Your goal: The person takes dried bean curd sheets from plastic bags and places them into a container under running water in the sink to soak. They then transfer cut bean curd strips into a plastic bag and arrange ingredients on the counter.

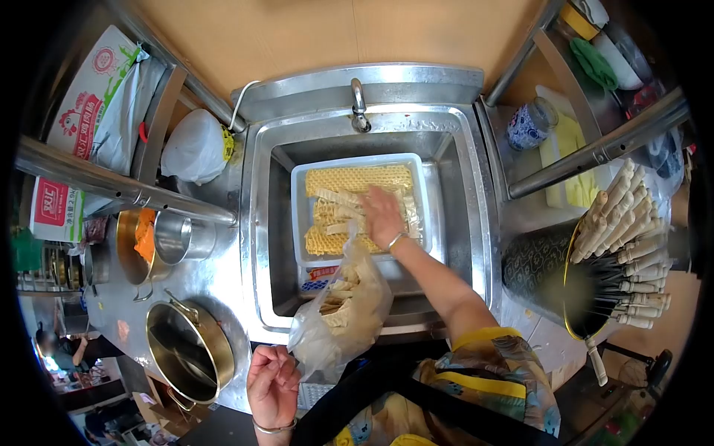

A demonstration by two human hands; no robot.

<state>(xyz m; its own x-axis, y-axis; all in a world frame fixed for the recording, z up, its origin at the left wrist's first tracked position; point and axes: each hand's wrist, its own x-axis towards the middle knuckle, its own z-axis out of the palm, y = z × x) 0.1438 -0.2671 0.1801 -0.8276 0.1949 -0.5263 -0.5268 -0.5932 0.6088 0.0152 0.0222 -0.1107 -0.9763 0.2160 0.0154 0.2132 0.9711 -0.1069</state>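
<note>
A white rectangular tray [299, 215] sits in the steel sink, with yellow, lattice-textured food pieces [357, 180] in rows. Paler strips [338, 199] lie across its middle. My right hand [383, 215] reaches over the tray's right part, its palm down on or just above the pieces, fingers partly blurred. Near the sink's front edge, a clear plastic bag [342, 305] holds more pale strips. At the bag's lower left is my left hand [274, 379], its fingers curled together at the edge of the plastic.
A faucet [359, 108] stands behind the tray. Left are a brass-coloured pot [190, 349], a steel bowl [175, 236] and a white bag [197, 149]. Right, a dark container [535, 271] holds many wooden-handled skewers [621, 215]. A person [71, 349] stands at the far left.
</note>
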